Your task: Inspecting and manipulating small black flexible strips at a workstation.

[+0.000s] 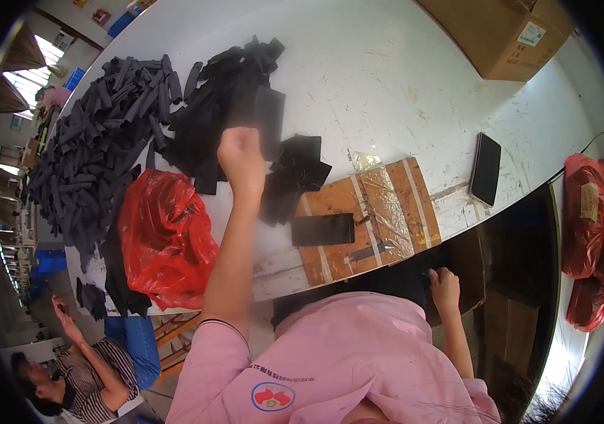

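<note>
My left hand (240, 159) reaches over the white table, its fingers closed on a flat black fabric piece (270, 124), slightly blurred. Beneath and beyond it lies a heap of black fabric pieces (203, 127); a few looser black pieces (305, 159) lie to its right. Off the table's near edge, low on the right, my right hand (444, 288) is curled closed; what it holds, if anything, I cannot make out. Between the hands, a brown board (415, 187) with tape strips carries one black rectangular piece (323, 230) and a small dark strip-like tool (369, 251).
Many rolled dark grey fabric tubes (97, 134) are piled at the left, beside a red plastic bag (164, 240). A phone (485, 169) lies on the right of the table (386, 85); a cardboard box (503, 35) stands behind. Another person (93, 371) sits at lower left.
</note>
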Action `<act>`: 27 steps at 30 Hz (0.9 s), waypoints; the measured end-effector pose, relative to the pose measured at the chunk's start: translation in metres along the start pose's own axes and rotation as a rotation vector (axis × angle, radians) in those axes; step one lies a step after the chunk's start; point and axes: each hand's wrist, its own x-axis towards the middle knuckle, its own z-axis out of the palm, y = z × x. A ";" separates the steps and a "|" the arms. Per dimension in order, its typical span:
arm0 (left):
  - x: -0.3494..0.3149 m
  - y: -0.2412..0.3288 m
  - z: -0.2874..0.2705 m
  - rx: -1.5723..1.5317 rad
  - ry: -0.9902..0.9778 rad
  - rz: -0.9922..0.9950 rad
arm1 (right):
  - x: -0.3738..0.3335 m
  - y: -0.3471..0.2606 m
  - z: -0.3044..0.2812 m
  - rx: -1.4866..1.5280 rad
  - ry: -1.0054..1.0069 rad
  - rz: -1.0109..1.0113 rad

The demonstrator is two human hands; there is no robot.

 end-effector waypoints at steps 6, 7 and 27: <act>-0.111 0.050 -0.028 -1.345 -0.282 -1.087 | -0.016 -0.173 -0.050 0.828 -0.332 -0.594; -0.130 0.047 -0.028 -1.393 -0.334 -1.111 | -0.017 -0.191 -0.046 0.915 -0.289 -0.595; -0.188 0.051 -0.004 -1.440 -0.447 -1.094 | -0.017 -0.194 -0.043 1.233 -0.163 -0.324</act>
